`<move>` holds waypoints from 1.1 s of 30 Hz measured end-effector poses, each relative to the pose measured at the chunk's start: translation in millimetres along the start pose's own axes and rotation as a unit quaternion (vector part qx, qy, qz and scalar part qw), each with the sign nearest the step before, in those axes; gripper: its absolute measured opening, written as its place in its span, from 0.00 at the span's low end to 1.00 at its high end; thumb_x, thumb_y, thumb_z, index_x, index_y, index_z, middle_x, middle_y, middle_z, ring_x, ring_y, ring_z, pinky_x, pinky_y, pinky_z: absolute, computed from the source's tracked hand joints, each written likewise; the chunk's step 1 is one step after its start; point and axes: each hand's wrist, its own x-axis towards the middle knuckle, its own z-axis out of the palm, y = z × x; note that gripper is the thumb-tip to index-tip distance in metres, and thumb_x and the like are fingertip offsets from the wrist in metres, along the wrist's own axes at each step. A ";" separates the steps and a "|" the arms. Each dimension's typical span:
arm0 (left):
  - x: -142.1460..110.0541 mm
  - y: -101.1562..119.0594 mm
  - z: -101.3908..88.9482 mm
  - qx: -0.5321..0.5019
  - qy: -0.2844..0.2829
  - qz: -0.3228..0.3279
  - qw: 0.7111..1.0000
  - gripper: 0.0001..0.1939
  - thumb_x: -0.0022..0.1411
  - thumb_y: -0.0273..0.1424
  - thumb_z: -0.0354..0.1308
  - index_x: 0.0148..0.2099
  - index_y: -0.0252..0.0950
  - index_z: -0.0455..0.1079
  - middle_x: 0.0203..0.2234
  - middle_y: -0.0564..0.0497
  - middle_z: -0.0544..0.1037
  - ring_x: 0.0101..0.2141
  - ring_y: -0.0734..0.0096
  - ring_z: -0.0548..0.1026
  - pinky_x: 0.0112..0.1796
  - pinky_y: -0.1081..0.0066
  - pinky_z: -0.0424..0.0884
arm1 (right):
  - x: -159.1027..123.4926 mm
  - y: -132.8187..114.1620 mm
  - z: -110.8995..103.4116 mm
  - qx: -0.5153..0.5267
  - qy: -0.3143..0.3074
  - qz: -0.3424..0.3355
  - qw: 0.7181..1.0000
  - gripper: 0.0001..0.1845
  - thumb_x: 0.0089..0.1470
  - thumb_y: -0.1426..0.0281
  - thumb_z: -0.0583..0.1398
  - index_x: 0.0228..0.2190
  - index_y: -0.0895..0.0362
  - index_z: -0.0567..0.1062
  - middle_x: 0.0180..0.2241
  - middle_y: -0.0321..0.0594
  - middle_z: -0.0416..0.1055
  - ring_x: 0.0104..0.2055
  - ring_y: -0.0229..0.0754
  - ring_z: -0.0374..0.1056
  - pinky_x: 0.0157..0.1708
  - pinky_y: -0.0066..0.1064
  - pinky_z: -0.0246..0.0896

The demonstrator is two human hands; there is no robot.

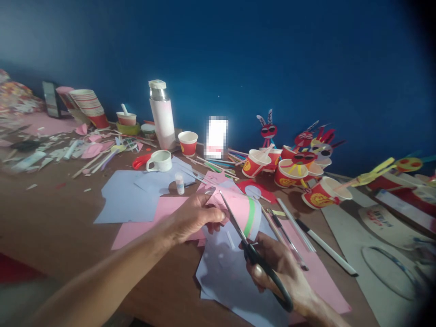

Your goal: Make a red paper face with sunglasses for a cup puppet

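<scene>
My left hand (200, 215) is closed on the end of a pink paper-covered cup (238, 206). The cup lies on its side in the air, with a green band and a pale rim toward the right. My right hand (272, 263) grips black-handled scissors (255, 259). Their blades point up and left across the front of the cup, tips close to my left fingers. The blades look nearly together; whether paper is between them I cannot tell. Beneath the hands lie pale blue sheets (221, 268) and pink paper (132, 234).
Behind stand a white flask (163, 120), a white mug (160, 161), a red paper cup (188, 143) and a small glue bottle (179, 183). Decorated cups (291, 172) are at right, near a pen (327, 247). Stacked cups (90, 109) and paper scraps (71, 150) occupy the left.
</scene>
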 end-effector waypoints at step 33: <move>1.8 -3.6 -1.3 -0.038 0.009 -0.047 0.998 0.08 0.47 0.30 0.60 0.32 0.34 0.69 0.23 0.53 0.73 0.22 0.74 0.70 0.21 0.74 0.65 | 0.6 2.7 -4.3 -0.048 0.017 0.006 0.999 0.22 0.46 0.54 0.63 0.31 0.58 0.66 0.21 0.30 0.60 0.19 0.30 0.55 0.17 0.22 0.53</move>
